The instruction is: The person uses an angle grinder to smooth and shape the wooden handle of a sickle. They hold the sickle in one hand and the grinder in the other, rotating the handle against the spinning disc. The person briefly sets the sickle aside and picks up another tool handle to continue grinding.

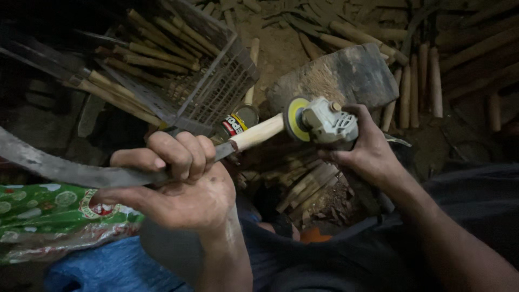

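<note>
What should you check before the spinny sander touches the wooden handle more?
1. Left hand grips the curved blade firmly: ok.
2. Right hand wrapped around the grinder: ok.
3. Sanding disc meets the pale wooden handle at its end: ok.
4. Fingers well away from the disc: ok.
5. Gloves on the hands: not ok, both bare.
6. Disc spinning: cannot tell.

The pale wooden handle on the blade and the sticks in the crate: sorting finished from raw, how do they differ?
The handle is pale, smooth and fixed to a curved blade; the sticks are darker, rougher and loose. The handle is held up against the grinder; the sticks lie piled in the crate. Both are round wooden lengths.
</note>
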